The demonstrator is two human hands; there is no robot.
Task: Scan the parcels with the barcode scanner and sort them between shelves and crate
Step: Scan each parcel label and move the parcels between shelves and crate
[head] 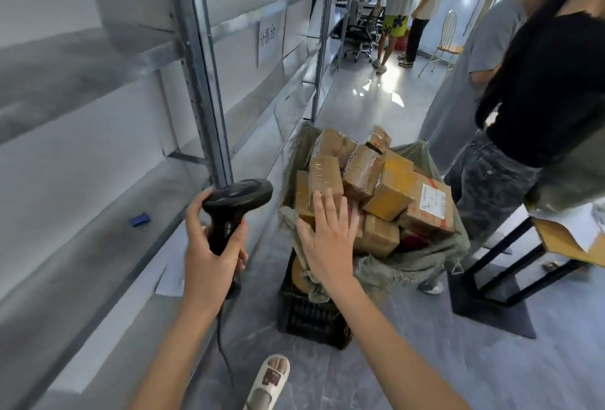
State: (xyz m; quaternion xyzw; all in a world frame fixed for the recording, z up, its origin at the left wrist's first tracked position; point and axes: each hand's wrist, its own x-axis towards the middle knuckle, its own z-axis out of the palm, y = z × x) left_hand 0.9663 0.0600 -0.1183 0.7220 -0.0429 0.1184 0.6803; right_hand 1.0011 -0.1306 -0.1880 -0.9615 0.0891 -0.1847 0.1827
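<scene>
The left hand [209,246] grips the scanner [234,210]. The right hand [327,239], fingers straight, holds nothing and reaches for the boxes [376,187] piled in the crate [311,314]. I think picking one box comes next, then scanning it.

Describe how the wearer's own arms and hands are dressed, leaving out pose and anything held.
Both forearms are bare right to the bottom edge of the picture: no sleeves or cuffs show. The left hand and right hand wear no gloves, and no rings, watch or bracelets are visible.
</scene>
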